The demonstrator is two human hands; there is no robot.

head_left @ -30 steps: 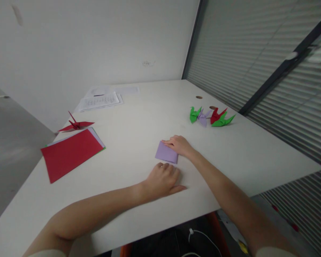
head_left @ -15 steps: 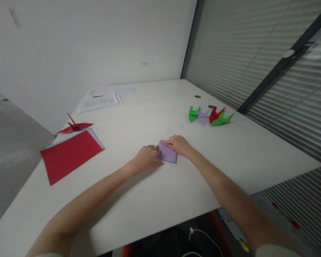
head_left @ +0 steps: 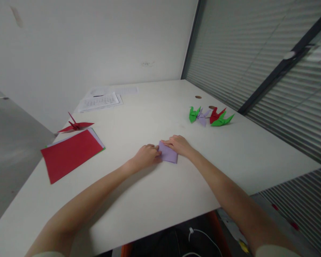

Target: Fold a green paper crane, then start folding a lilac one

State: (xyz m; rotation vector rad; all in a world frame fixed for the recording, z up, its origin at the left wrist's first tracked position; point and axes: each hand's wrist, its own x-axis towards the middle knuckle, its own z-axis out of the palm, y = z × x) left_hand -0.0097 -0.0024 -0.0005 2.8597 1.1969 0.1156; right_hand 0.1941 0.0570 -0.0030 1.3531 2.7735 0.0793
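A small folded piece of purple origami paper (head_left: 169, 154) lies flat on the white table, in front of me. At its left edge my left hand (head_left: 147, 155) is closed, fingertips on the paper and the thumb drawn in close beneath them. From the upper right my right hand (head_left: 178, 144) holds the paper down along its top edge, its fingers pointing left and covering that corner. Both hands touch the same piece. The underside of the folds is hidden.
Red paper sheets (head_left: 72, 155) lie on a stack at the left, with a red paper crane (head_left: 76, 125) behind. Green cranes (head_left: 222, 120), a red crane (head_left: 215, 115) and a purple crane (head_left: 202, 117) stand at the right. Printed papers (head_left: 100, 101) lie near the wall.
My left thumb, stretched out below the paper before, has drawn in toward the fingers. My right hand and the purple paper have stayed almost in place.
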